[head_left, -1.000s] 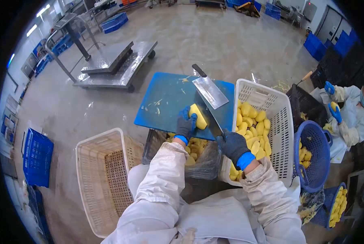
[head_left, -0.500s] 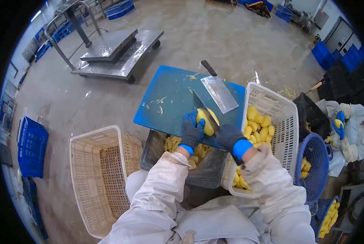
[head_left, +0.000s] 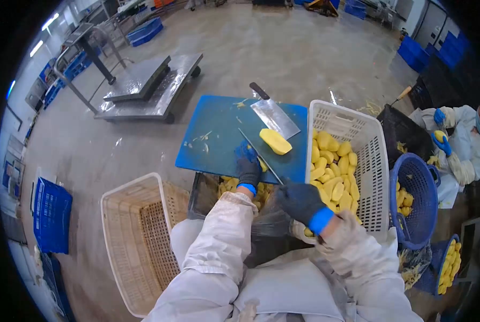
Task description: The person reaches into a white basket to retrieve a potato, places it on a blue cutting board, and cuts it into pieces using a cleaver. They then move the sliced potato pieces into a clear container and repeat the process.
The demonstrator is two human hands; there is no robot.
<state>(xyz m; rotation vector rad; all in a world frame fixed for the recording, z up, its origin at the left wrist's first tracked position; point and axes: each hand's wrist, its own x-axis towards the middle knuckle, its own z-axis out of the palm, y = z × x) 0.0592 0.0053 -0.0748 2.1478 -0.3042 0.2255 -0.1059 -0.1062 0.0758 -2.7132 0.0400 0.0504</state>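
Note:
My left hand (head_left: 248, 170), in a dark glove with blue fingertips, is closed on a piece of peeled potato (head_left: 263, 164) at the near edge of the blue cutting board (head_left: 207, 147); its fingers cover most of the piece. My right hand (head_left: 303, 203), also gloved, grips a knife (head_left: 258, 154), whose blade angles across the board beside the left hand. Just beyond the blade lies a larger cut potato piece (head_left: 276, 141), touched by neither hand. A cleaver (head_left: 276, 118) rests flat at the back of the board.
Right of the board, a white crate (head_left: 378, 177) holds several peeled potatoes (head_left: 334, 172). Under the board's near edge a dark bin (head_left: 198, 196) contains yellow pieces. A beige crate (head_left: 138, 236) stands left. A co-worker (head_left: 465, 134) holds a potato beyond a blue basket (head_left: 425, 198).
The potato under the knife is now in separate pieces, the larger lying on the board. My left hand and the knife have shifted towards the near edge; the whole view has tilted slightly.

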